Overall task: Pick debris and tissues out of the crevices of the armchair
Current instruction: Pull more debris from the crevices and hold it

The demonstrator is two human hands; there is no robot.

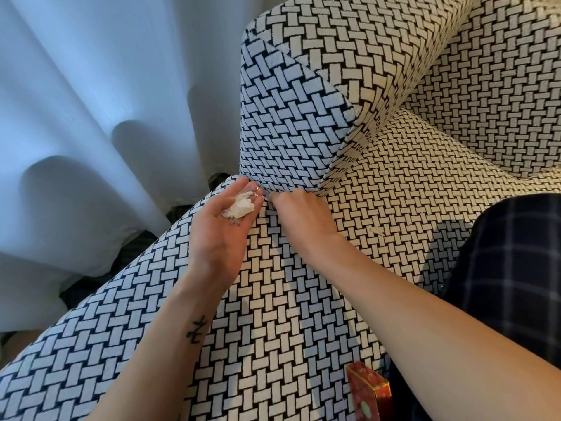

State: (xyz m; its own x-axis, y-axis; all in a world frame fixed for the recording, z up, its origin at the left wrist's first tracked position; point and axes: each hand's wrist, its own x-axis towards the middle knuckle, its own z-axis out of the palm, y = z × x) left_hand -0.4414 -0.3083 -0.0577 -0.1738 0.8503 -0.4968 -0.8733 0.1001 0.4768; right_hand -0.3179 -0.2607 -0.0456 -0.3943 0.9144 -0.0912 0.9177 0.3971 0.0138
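Note:
The armchair (303, 314) is covered in a black-and-white woven pattern. My left hand (218, 229) lies palm up over the seat's left edge, and a crumpled white tissue (239, 207) with a scrap of clear wrapper (254, 189) rests on its lightly cupped fingers. Just to its right, my right hand (300, 214) has its fingers bent down into the crevice (270, 194) where the armrest (288, 126) meets the seat. Its fingertips are hidden in the seam. A small pale sliver of debris (376, 230) lies on the seat further right.
White curtains (91, 117) hang close on the left, with dark floor below them. A red box (367, 390) sits at the seat's front edge. Dark plaid fabric (510, 268) covers the right side of the seat. The chair's back (501, 86) curves round at upper right.

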